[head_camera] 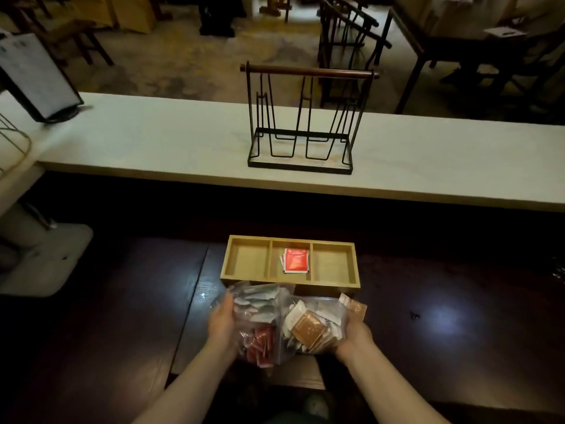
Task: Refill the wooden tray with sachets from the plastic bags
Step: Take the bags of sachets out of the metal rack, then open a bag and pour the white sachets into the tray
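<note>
A wooden tray point(289, 281) with three compartments sits on the dark counter. A few red sachets point(295, 260) lie in its middle compartment; the two outer ones hold nothing. Just in front of the tray, my left hand point(220, 325) grips a clear plastic bag point(260, 319) of grey-white and red sachets. My right hand point(356, 336) holds a second clear bag point(315, 325) with white and brown sachets. The two bags touch each other between my hands.
A black wire rack with a wooden handle point(301, 120) stands on the pale raised ledge point(153, 142) behind the tray. A menu stand point(36, 78) is at the ledge's far left. Dark chairs and tables fill the room beyond.
</note>
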